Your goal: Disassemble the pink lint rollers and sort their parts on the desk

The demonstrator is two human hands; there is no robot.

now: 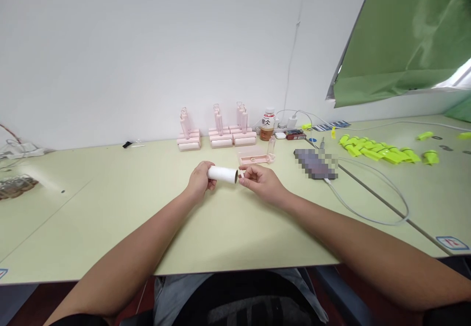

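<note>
A white roll (222,174) with a dark hollow end lies sideways above the table, its left end held in my left hand (200,179). My right hand (261,183) is just right of the roll's open end, thumb and fingers pinched on a small white piece (242,173). Behind my right hand lies an open pink case (253,160) with a clear pink handle (271,147) at its right end. Several pink lint rollers with upright handles stand by the wall, among them one at the left (189,143).
The pale green table (121,218) meets a white wall. A bottle (267,126) stands behind the case. To the right are a blurred phone (314,163), its white cable (368,218) and rows of neon yellow pieces (379,150). Metal items (17,187) lie far left.
</note>
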